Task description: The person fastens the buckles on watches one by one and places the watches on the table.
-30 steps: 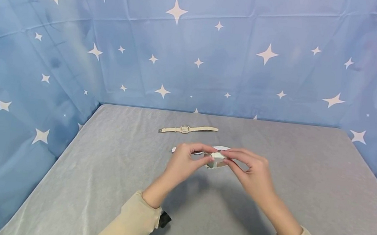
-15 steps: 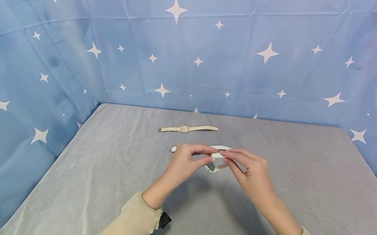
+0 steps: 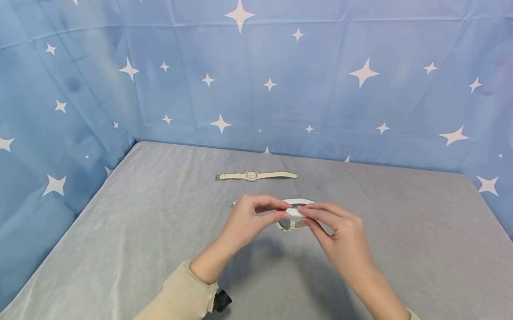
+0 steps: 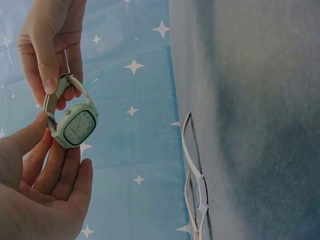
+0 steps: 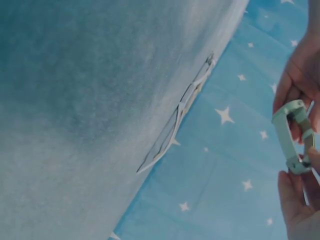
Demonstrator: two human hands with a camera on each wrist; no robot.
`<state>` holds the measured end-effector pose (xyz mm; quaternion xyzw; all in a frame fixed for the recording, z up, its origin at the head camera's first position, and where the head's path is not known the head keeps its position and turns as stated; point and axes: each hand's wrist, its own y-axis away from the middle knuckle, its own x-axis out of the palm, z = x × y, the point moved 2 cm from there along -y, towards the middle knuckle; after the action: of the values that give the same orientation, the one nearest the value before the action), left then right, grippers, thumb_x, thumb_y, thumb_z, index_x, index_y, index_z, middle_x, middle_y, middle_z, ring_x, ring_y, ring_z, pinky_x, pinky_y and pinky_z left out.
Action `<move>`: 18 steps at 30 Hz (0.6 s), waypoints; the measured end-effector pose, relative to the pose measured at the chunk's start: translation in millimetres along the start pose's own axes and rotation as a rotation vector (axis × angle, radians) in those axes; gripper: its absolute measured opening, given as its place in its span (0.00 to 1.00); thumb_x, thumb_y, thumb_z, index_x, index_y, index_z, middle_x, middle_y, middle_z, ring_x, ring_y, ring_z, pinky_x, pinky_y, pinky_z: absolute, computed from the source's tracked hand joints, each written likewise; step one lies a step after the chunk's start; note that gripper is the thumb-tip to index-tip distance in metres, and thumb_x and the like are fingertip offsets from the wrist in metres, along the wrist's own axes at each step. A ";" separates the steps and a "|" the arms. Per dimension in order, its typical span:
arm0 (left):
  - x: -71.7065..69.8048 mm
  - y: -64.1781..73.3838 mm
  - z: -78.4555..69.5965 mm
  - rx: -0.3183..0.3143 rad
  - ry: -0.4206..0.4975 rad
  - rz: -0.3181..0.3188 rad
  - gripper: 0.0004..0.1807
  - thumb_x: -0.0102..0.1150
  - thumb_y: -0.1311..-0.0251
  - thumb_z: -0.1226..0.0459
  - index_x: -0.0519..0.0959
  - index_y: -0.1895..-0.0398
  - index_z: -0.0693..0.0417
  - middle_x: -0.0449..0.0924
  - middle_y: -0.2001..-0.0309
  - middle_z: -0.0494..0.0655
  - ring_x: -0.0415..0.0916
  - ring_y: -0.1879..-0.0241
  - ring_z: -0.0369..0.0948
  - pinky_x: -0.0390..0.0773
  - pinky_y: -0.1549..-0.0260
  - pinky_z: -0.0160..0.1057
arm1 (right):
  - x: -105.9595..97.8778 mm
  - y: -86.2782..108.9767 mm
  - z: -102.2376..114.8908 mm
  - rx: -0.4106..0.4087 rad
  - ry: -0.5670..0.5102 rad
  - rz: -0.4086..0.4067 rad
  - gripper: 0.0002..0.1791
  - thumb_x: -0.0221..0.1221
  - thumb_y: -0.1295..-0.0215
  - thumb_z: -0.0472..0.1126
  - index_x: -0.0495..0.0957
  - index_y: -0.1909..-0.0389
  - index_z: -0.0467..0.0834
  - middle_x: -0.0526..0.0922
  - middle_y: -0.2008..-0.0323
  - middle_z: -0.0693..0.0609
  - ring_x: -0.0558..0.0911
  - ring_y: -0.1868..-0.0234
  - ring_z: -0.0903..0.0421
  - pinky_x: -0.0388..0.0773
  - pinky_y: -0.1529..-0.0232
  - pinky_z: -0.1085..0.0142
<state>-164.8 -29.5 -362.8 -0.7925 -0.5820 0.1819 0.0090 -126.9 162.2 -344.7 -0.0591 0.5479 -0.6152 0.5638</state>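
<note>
In the head view, the left hand (image 3: pixel 247 222), between eight and nine o'clock of a mint-green analogue wristwatch (image 4: pixel 78 128), and the right hand (image 3: pixel 338 232), between three and four, both pinch it with thumb and fingers, holding it up over a grey cloth-covered table (image 3: pixel 133 256). Partly hidden behind them, a white wristwatch (image 3: pixel 300 201) lies on the cloth toward eleven o'clock of the held one; farther off, toward ten, a beige wristwatch (image 3: pixel 251 175) lies stretched out. At twelve o'clock, beyond the table's far edge, hangs a blue star-printed backdrop (image 3: pixel 291 101).

Head view forward-down, wrist views closer, green watch (image 4: pixel 79 128) common
</note>
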 end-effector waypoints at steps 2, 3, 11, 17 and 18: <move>0.7 -1.5 -1.2 0.026 -0.023 -0.007 0.09 0.70 0.42 0.64 0.88 0.59 0.56 0.90 0.60 0.51 0.86 0.53 0.43 0.81 0.46 0.44 | -1.2 -1.6 -0.3 -0.025 0.025 0.001 0.19 0.73 0.56 0.23 0.89 0.61 0.42 0.89 0.63 0.51 0.87 0.66 0.55 0.80 0.64 0.77; 1.1 -2.1 -1.5 0.036 -0.034 -0.010 0.09 0.70 0.42 0.63 0.89 0.58 0.55 0.90 0.60 0.51 0.86 0.53 0.43 0.81 0.45 0.43 | -1.8 -2.2 -0.5 -0.034 0.030 0.003 0.19 0.73 0.56 0.24 0.89 0.61 0.42 0.89 0.63 0.50 0.87 0.66 0.55 0.81 0.65 0.75; 4.4 -0.7 -3.2 0.073 -0.060 0.000 0.10 0.68 0.40 0.62 0.88 0.56 0.53 0.90 0.58 0.48 0.86 0.52 0.43 0.81 0.45 0.48 | -4.8 -1.8 -0.5 -0.042 0.016 0.006 0.19 0.73 0.55 0.24 0.89 0.60 0.42 0.88 0.64 0.50 0.87 0.67 0.55 0.80 0.67 0.77; 6.2 1.9 -1.0 0.065 -0.001 0.010 0.10 0.68 0.39 0.63 0.86 0.55 0.55 0.89 0.57 0.53 0.84 0.51 0.42 0.78 0.41 0.41 | -5.0 -0.1 3.0 -0.014 -0.026 -0.034 0.17 0.73 0.53 0.25 0.88 0.61 0.43 0.89 0.64 0.53 0.85 0.68 0.58 0.77 0.69 0.80; 6.1 1.8 -0.5 0.063 0.015 0.009 0.10 0.68 0.40 0.63 0.86 0.56 0.55 0.88 0.57 0.54 0.84 0.51 0.42 0.78 0.41 0.41 | -4.8 -0.5 3.5 -0.017 -0.021 -0.038 0.17 0.73 0.53 0.25 0.88 0.61 0.44 0.89 0.64 0.53 0.85 0.68 0.58 0.76 0.69 0.79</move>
<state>-161.4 -24.3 -364.4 -0.7957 -0.5724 0.1944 0.0374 -123.1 163.6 -340.4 -0.0808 0.5460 -0.6205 0.5571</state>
